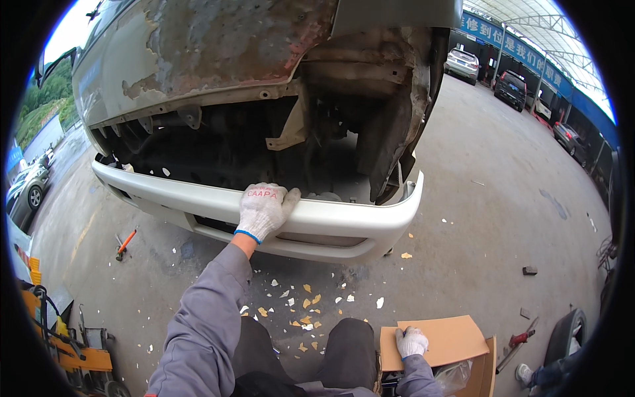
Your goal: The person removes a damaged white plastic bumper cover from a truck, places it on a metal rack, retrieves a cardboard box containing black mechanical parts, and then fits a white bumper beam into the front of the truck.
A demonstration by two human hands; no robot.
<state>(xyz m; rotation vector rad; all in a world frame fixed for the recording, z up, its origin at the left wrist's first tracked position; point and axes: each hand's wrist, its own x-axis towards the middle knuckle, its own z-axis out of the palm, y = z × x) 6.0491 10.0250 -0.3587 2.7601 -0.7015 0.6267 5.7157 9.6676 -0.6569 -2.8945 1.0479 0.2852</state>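
Observation:
My left hand, in a white knitted glove with a blue cuff, grips the top edge of a white car bumper. Its fingers hook over the rim, and the thumb lies to the right. The bumper spans the open front of a vehicle whose paint is peeling. Low on the right, my right hand, also gloved, is closed at the brown cardboard flap of a box. The fingertips are hard to see there. Clear plastic wrapping shows in the box beneath the flap.
Paint flakes lie scattered on the concrete floor before my knees. An orange-handled hammer lies at left, near a yellow jack-like machine. At right are a dark block, a tire, a red tool and another person's shoe.

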